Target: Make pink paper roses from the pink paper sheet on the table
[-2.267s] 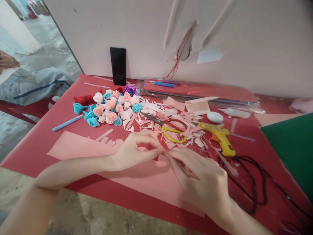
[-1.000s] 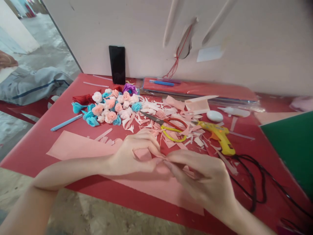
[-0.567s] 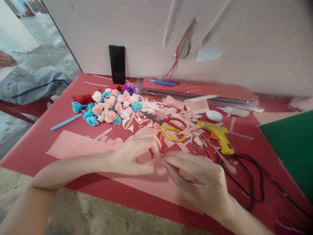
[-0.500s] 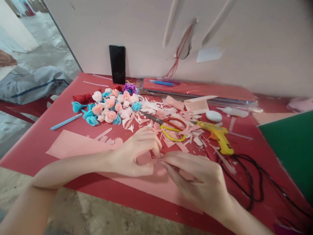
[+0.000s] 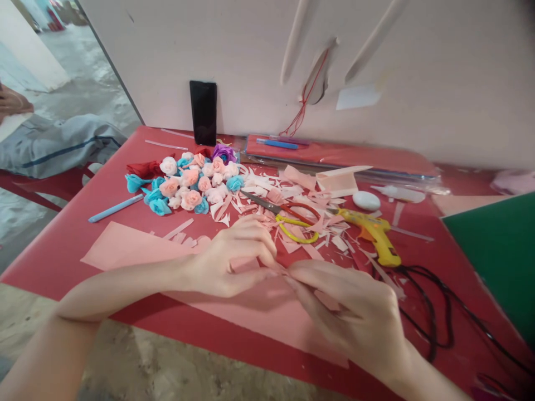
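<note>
My left hand (image 5: 228, 259) and my right hand (image 5: 355, 314) meet fingertip to fingertip over a red table (image 5: 62, 245), both pinching a small pink paper strip (image 5: 281, 271). Under the hands lies a large pink paper sheet (image 5: 137, 250). Just beyond my left hand lie scissors (image 5: 288, 214) with red and yellow handles among pink paper scraps (image 5: 309, 195). A heap of small paper roses (image 5: 190, 181) in pink, white, blue, red and purple sits at the far left.
A yellow glue gun (image 5: 376, 234) with a black cable (image 5: 434, 312) lies right of the scissors. A green sheet (image 5: 497, 256) covers the right edge. A black phone (image 5: 203, 111) leans on the wall, a blue pen (image 5: 115, 208) lies left. Another person's grey clothing (image 5: 54, 142) shows far left.
My hands stayed in the same spot. The fingers of both shifted slightly around the pink strip, my left thumb and fingers closing tighter on it.
</note>
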`<action>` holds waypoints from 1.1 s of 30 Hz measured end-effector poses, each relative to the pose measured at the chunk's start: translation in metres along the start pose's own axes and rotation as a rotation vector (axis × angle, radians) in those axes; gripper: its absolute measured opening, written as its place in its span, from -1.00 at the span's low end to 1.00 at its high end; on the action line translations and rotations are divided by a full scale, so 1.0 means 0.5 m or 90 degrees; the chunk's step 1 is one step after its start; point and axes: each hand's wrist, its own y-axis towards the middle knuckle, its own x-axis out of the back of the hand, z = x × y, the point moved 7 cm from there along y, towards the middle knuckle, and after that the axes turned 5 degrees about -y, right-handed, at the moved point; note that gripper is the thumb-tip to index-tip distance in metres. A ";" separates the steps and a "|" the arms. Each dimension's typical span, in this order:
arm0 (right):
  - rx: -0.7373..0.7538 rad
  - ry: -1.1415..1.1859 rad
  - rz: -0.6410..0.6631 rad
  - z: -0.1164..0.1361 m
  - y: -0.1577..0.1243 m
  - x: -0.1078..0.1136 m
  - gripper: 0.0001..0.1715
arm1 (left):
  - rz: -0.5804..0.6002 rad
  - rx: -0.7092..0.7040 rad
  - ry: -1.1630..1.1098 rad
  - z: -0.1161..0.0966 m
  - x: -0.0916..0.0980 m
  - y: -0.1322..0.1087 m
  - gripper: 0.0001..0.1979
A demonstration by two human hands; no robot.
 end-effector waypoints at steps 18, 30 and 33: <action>0.062 -0.084 -0.073 0.011 -0.001 0.002 -0.86 | -0.087 0.016 -0.005 0.010 0.000 -0.008 -0.90; 0.052 -0.071 -0.036 0.014 -0.003 -0.005 -0.87 | -0.137 -0.021 -0.022 0.010 0.005 -0.015 -0.87; 0.049 -0.081 -0.033 0.012 -0.002 -0.007 -0.87 | -0.140 -0.029 -0.017 0.009 0.005 -0.014 -0.86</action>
